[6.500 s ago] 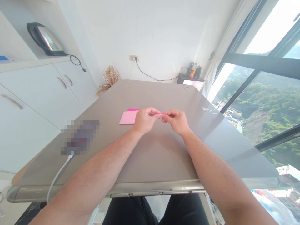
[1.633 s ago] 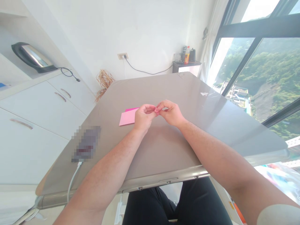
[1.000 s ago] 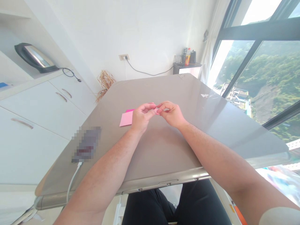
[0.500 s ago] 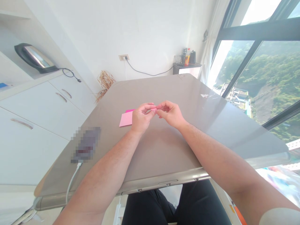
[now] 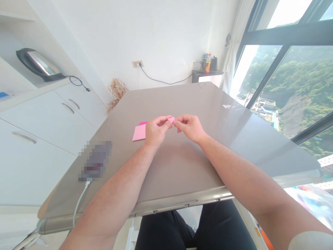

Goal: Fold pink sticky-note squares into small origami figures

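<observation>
On the table (image 5: 182,166), paper sheets (image 5: 139,133) lie left of the hands (image 5: 155,132).

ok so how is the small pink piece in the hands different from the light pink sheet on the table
The small pink piece looks much smaller than the light pink sheet. The small pink piece is held in the fingers, while the light pink sheet lies on the table. Both look pink and are partly hidden.
</observation>
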Available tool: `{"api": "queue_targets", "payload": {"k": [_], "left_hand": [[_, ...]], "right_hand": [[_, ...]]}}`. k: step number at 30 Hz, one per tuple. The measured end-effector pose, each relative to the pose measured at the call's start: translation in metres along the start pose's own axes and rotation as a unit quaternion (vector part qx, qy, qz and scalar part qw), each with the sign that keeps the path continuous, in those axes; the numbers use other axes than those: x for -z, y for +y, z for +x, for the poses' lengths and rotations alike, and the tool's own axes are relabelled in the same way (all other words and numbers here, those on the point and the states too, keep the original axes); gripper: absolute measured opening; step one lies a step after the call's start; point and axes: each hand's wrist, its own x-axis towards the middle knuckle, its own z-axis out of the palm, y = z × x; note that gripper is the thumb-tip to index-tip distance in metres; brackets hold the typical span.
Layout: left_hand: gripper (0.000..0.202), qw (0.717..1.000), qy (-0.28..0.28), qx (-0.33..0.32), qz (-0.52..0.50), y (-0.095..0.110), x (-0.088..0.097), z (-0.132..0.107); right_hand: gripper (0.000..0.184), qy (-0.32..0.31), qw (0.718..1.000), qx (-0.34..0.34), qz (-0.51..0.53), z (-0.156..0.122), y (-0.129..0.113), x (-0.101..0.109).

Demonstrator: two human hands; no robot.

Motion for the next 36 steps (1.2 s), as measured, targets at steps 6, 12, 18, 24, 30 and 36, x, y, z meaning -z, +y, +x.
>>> {"api": "queue_targets", "payload": {"k": [6, 12, 18, 24, 30, 36], "left_hand": [[0.031, 0.998, 0.009, 0.0, -0.063, 0.001, -0.004, -0.001], [0.025, 0.963, -0.081, 0.121, -0.227, -0.002, 0.004, 0.006], [0.025, 0.956, -0.128, 0.101, -0.243, -0.002, 0.007, 0.006], [0.025, 0.958, -0.127, 0.092, -0.238, -0.001, 0.006, 0.005], [0.021, 0.962, -0.136, 0.09, -0.221, -0.002, 0.007, 0.006], [0.024, 0.966, -0.131, 0.085, -0.206, 0.001, 0.005, 0.004]], "right_hand": [[0.023, 0.019, 0.999, 0.013, 0.025, 0.001, 0.003, -0.005], [0.024, 0.041, 0.998, 0.052, 0.018, -0.003, 0.0, -0.008], [0.019, 0.058, 0.997, 0.045, -0.021, -0.004, -0.004, -0.01], [0.013, 0.067, 0.996, 0.056, -0.025, -0.004, -0.004, -0.011], [0.01, 0.086, 0.991, 0.075, -0.066, -0.002, -0.003, -0.01], [0.012, 0.098, 0.987, 0.089, -0.092, -0.003, -0.004, -0.01]]}}
